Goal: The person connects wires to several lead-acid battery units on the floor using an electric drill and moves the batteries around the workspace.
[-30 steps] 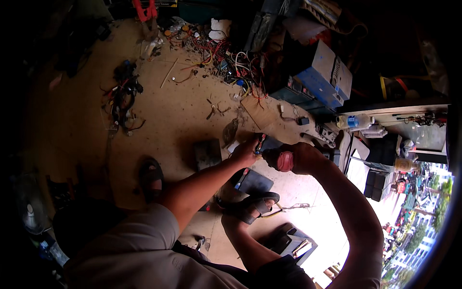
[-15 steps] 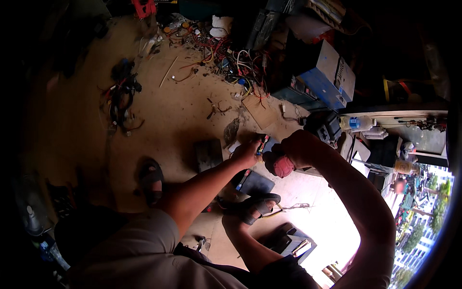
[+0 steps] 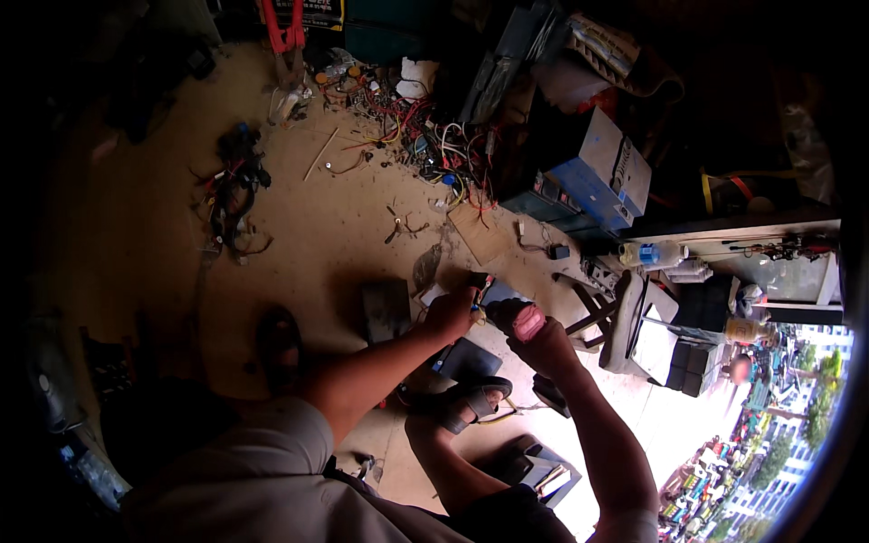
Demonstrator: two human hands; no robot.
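Observation:
My left hand [image 3: 447,319] grips a dark battery block [image 3: 498,294] by its end, where small terminals and coloured wires show. My right hand [image 3: 541,344] is closed on a pink and black tool [image 3: 527,321], held low at the block's right, its tip near the terminal end; whether they touch I cannot tell. Below them a second dark battery [image 3: 467,364] lies on the floor beside my sandalled foot [image 3: 466,407], and another dark block [image 3: 386,310] stands left of my left hand.
A pile of tangled wires and scrap [image 3: 425,136] lies across the upper floor [image 3: 308,222], with a dark cable bundle [image 3: 231,195] to the left. Stacked boxes [image 3: 588,163], plastic bottles [image 3: 654,255] and a chair [image 3: 623,317] line the right side, beside a bright doorway onto a street.
My right hand has come down and left, turned so the tool sits above the fingers. My left hand stays on the block, slightly lower. The surrounding view has shifted, showing more of the chair.

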